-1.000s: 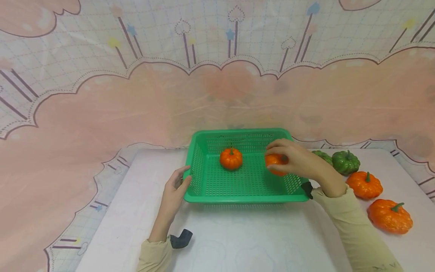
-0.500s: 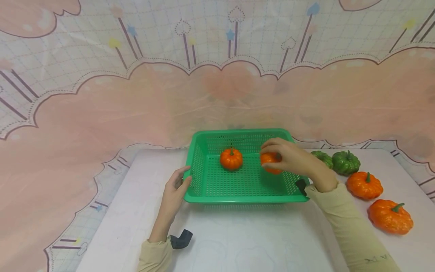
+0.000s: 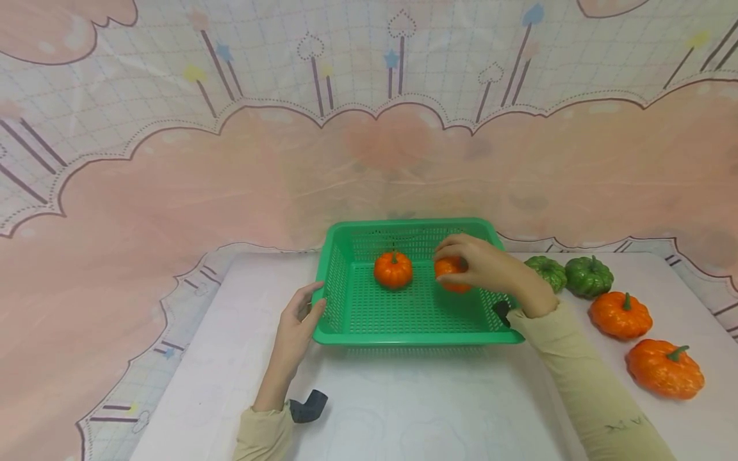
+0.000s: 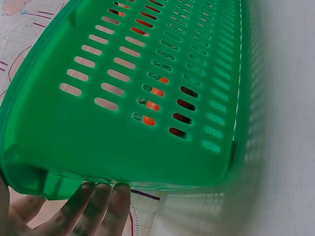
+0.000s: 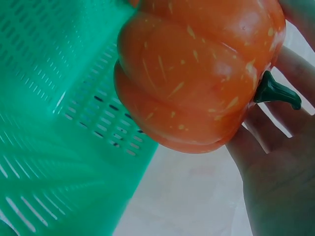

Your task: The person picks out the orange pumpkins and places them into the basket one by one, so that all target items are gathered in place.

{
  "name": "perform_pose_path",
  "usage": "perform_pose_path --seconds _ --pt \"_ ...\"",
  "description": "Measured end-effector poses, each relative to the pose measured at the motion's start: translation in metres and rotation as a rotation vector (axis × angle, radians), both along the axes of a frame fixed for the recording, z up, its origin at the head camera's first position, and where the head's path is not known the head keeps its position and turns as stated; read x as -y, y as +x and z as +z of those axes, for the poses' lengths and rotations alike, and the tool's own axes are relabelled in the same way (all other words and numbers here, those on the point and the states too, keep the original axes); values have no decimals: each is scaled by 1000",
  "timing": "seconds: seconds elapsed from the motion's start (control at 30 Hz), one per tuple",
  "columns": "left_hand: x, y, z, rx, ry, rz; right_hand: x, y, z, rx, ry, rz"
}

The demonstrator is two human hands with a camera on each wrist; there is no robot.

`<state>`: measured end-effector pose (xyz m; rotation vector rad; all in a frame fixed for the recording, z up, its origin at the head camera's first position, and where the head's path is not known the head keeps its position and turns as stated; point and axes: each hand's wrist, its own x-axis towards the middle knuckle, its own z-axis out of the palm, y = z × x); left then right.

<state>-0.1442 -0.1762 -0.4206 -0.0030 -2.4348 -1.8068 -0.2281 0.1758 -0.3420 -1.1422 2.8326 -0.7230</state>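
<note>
A green plastic basket [image 3: 415,339] with slotted walls stands on the table. My left hand [image 3: 295,326] grips its left rim; in the left wrist view the fingers [image 4: 96,209] bear on the basket's end wall. Inside, left of the middle, sits a small orange pumpkin [image 3: 393,269] with its stem up. My right hand [image 3: 483,264] holds a second orange pumpkin [image 3: 449,267] over the right half of the basket, fingers and thumb round its sides. In the right wrist view this pumpkin [image 5: 197,73] shows yellow flecks and a dark green stem close to the palm.
Right of the basket, two green pumpkins [image 3: 589,276] lie side by side at the back. Two more orange pumpkins [image 3: 620,315] lie nearer, beyond the right sleeve. A patterned cloth [image 3: 380,173] hangs behind the white table [image 3: 369,410].
My right hand has moved left within the basket, carrying the orange pumpkin towards the other one. The left hand and the basket have stayed put.
</note>
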Motion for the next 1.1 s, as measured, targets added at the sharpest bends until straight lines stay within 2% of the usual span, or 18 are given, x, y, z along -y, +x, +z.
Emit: perform_pose_path --seconds 0.6,1.1 --pt "-1 0 0 -7 -22 19 13 -22 -11 38 27 11" --pt "-1 0 0 -10 -36 25 26 -39 -11 82 67 27"
